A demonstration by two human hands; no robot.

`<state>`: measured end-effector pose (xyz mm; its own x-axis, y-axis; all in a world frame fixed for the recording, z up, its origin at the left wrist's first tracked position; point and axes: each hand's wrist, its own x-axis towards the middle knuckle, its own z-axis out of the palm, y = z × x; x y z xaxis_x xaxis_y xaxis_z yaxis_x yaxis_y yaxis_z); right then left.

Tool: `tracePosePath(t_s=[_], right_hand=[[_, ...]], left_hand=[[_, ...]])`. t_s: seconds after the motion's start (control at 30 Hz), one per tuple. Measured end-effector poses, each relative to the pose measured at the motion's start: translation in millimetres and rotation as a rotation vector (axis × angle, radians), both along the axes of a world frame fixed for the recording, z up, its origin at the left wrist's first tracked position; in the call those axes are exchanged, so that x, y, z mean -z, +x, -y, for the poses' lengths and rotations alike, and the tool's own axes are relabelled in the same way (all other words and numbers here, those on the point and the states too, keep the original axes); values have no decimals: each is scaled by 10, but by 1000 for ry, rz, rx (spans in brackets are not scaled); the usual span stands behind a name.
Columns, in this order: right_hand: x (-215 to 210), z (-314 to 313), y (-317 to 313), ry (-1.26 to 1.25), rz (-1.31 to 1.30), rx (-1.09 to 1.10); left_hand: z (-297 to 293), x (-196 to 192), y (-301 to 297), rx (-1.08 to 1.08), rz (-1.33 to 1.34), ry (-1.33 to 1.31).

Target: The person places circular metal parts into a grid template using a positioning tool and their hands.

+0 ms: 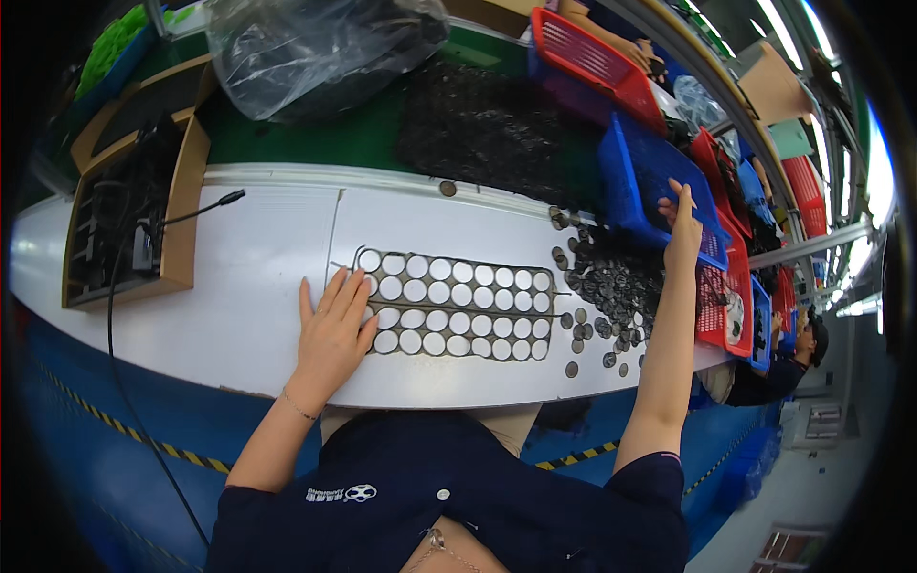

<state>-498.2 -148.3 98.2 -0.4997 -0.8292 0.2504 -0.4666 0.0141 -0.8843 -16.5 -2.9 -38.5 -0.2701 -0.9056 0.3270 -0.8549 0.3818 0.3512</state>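
Resting flat on the white counter (239,286), the left hand (332,329) lies palm down with its fingers spread and straight, its grip released; the fingertips press the left end of a dark perforated sheet (457,304). That sheet lies in the middle of the counter, just in front of the person. It is a thin, blackish web punched with four rows of round holes, so the white surface shows through as rows of pale circles; the strands between holes are narrow, and the left edge looks slightly ragged where the hand holds it down.

The right hand (682,229) is stretched far out to the right, fingers extended over the rim of a blue plastic basket (642,177); whether its grip is grasping anything there cannot be told, since the fingers are seen from behind. Between the sheet and that basket lies a loose heap of small dark round discs (611,291), a few scattered toward the counter's near edge.

Behind the counter, a green surface carries a large black mat of the same webbing (487,129) and a clear plastic bag (315,53). A red basket (592,57) stands beyond the blue one. To the left, a cardboard box (129,224) holds dark parts, with a black cable (172,224) running from it.
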Motion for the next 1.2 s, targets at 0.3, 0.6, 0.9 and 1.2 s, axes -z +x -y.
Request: tracePosePath(t_s=[0.3, 0.6, 0.9, 1.2], right_hand=[[1031, -1583, 2566, -47, -315, -754], [1178, -1696, 3072, -10, -265, -880], [1195, -1699, 3114, -11, -305, -893], [1212, -1555, 3124, -235, -704, -831]], left_hand=[[-296, -111, 420, 186, -80, -20], [-398, -100, 502, 221, -143, -64], [-389, -68, 508, 231, -136, -84], [-385, -77, 495, 222, -117, -90]])
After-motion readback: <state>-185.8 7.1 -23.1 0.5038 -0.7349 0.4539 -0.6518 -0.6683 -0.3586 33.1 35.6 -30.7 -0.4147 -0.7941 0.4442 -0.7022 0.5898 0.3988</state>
